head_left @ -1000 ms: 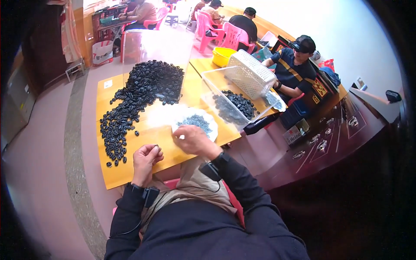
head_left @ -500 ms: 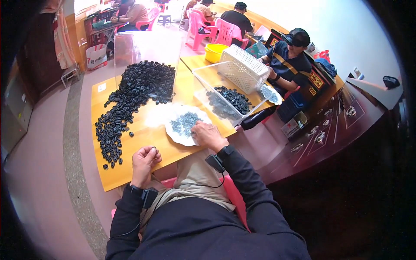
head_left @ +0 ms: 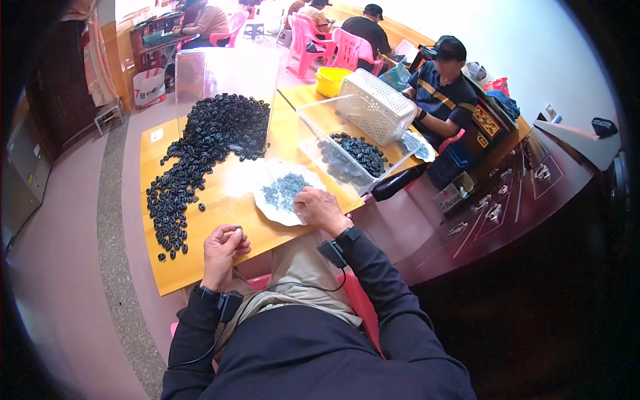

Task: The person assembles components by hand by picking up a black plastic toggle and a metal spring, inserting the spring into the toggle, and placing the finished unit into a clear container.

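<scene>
My left hand is closed in a pinch above the near edge of the table, with a small dark piece just showing at its thumb and fingertips. My right hand reaches over the right side of a white scalloped plate, fingers bent down and together at the small bluish-grey pieces heaped there. Whatever those fingertips hold is hidden. Left of the plate, many small black oval pieces with holes spill from a clear bin toward the near left of the wooden table.
Right of the plate stands a clear box with black pieces in it. A white perforated basket and a yellow basin are beyond. Another person sits at the right; pink chairs and more people are farther back.
Both my hands stay almost where they were, with the right fingers still at the plate. The person at the right has raised their head.
</scene>
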{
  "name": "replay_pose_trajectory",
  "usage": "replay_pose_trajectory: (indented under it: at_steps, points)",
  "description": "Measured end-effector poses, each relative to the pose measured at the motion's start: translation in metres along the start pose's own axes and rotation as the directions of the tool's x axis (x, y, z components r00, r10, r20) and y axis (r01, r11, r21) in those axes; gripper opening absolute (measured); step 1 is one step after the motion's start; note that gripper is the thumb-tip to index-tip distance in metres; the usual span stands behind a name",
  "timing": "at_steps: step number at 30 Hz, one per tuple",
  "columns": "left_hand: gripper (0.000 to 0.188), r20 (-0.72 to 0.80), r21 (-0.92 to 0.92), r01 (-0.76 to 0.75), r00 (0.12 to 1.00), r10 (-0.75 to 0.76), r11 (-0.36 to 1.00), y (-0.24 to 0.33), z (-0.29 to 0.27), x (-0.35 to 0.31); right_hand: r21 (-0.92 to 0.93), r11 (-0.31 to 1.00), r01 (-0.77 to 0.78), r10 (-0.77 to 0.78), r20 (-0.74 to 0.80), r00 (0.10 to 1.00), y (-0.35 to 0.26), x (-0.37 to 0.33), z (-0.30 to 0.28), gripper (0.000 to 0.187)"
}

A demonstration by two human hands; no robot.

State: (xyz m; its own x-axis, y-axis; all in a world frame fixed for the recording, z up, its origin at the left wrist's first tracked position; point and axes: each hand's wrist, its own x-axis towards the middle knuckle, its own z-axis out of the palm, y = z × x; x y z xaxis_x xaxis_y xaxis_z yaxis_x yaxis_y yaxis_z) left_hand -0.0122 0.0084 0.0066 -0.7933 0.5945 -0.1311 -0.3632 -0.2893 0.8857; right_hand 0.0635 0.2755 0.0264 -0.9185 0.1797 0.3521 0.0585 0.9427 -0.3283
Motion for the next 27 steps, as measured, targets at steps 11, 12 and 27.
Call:
replay_pose_trajectory:
  at_steps: [11,12,27]
  points:
    - [0.014,-0.004,-0.038,0.021,1.000,-0.021,0.999,0.003,0.006,-0.004,0.031,0.999,-0.042,0.043,-0.044,0.998,0.003,0.001,0.004,0.011]
    - [0.014,-0.008,-0.039,0.019,1.000,-0.020,0.999,0.006,0.007,-0.004,0.034,0.999,-0.033,0.034,-0.053,0.998,0.004,0.002,0.005,0.011]
    - [0.011,-0.003,0.000,0.017,1.000,-0.017,1.000,-0.003,0.008,-0.001,0.129,0.992,0.006,0.006,-0.088,0.996,0.008,0.003,0.004,0.011]
